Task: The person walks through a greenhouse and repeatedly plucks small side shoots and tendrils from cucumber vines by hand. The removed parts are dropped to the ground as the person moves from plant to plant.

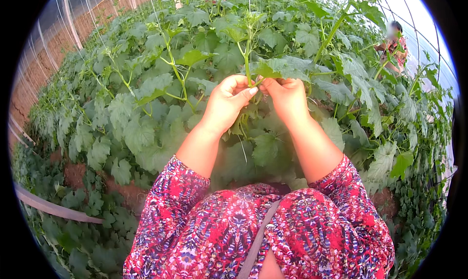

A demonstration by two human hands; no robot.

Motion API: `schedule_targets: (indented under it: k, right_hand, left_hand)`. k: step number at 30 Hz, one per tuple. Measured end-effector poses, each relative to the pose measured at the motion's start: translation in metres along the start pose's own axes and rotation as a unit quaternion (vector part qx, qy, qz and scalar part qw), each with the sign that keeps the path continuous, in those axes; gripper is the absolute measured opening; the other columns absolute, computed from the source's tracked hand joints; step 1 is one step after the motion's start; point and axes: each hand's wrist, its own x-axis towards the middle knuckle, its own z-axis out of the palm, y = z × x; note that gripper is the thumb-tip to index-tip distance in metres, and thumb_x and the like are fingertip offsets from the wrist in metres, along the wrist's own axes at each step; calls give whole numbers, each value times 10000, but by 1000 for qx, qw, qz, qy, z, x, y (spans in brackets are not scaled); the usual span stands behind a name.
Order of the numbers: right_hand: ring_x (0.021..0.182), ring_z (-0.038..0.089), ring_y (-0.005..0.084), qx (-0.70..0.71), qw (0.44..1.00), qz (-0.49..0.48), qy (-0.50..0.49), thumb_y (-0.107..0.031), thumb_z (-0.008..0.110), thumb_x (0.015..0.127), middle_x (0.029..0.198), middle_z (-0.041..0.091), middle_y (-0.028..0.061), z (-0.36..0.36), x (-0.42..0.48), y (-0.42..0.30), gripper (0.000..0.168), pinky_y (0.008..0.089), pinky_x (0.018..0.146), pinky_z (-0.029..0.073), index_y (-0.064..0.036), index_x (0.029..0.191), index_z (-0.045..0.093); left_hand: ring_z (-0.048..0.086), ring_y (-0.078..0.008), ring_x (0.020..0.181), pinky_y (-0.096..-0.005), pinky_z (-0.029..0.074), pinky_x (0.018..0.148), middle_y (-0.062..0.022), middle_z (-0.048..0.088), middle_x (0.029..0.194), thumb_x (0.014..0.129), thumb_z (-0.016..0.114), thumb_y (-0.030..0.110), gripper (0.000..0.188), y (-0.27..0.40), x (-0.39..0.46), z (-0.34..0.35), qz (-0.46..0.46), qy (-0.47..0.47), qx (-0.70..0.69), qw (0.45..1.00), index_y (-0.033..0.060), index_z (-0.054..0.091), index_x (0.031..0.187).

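Note:
My left hand (226, 101) is closed around the upright stem of a cucumber vine (247, 61), with thumb and fingertips pinching it low down. Close beside it, my right hand (289, 98) has thumb and fingers pressed together at a stalk branching from that stem. A broad leaf (283, 67) covers part of the right fingertips, so their exact hold is hidden. Above the vine's leafy tip a thin white string (249, 1) runs straight up. A short loose strand (243, 149) hangs below the hands.
More vines (175, 69) climb strings on the left, and a tall stem (334, 28) leans at the right. A person (395, 48) is among the plants at far right. Pale posts (71, 19) line the left; a curved bar (55, 204) crosses the lower left.

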Motion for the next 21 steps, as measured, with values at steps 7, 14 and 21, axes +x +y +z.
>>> schedule_targets:
  k: [7,14,21]
  right_hand:
    - [804,565,103,9,986,-120,-119,-75,642,808,881,643,23,12,17,-17,165,246,714,451,-27,965,624]
    - [719,560,108,-19,994,-54,-92,-84,550,875,800,606,38,17,13,-30,86,248,634,472,-65,948,591]
    - [704,551,112,153,986,-7,-62,-8,521,867,860,598,43,39,12,-32,161,250,610,465,-64,1016,546]
  left_hand:
    - [583,-117,988,-300,538,773,-22,612,1057,892,612,112,220,4,-10,-11,-46,13,-48,998,60,551,1097]
    - [590,-117,975,-295,524,793,-23,616,1044,890,613,93,189,6,-2,-26,-29,36,-68,997,57,553,1066]
    - [583,-101,962,-281,523,782,-15,617,1044,893,610,92,180,7,-9,-31,-27,48,-65,996,57,556,1061]
